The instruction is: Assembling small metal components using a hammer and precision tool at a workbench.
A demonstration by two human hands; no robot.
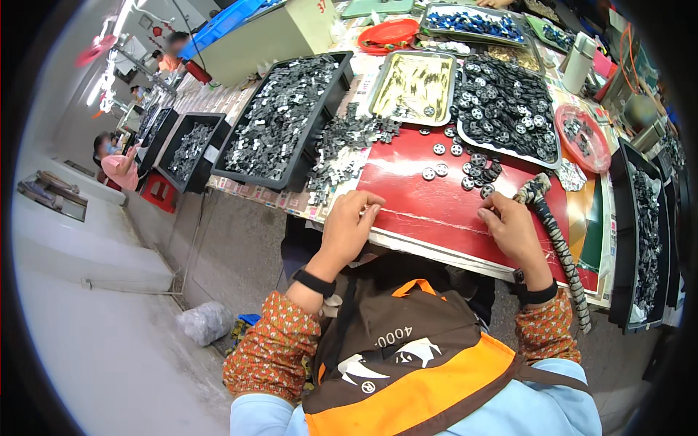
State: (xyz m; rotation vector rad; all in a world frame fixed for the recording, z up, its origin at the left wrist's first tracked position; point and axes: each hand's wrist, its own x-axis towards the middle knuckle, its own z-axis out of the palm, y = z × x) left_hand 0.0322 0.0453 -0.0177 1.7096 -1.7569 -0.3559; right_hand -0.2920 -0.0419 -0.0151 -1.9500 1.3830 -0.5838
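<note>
A glossy red sheet (414, 200) covers the near part of a worktable, its front edge facing the person. Over that edge the left hand (347, 224) has its fingers curled and its thumb close to the forefinger; whether it pinches anything cannot be told. The right hand (513, 228) is bent inward likewise, its grip unclear. Small round black wheels with silver spoked hubs (441, 170) lie loose ahead of and between the hands, the closest just beyond the right fingertips. A striped, tape-wrapped stick (558, 236) lies beside the right hand. Farther out is a heaped, pale-rimmed tray (549, 166).
</note>
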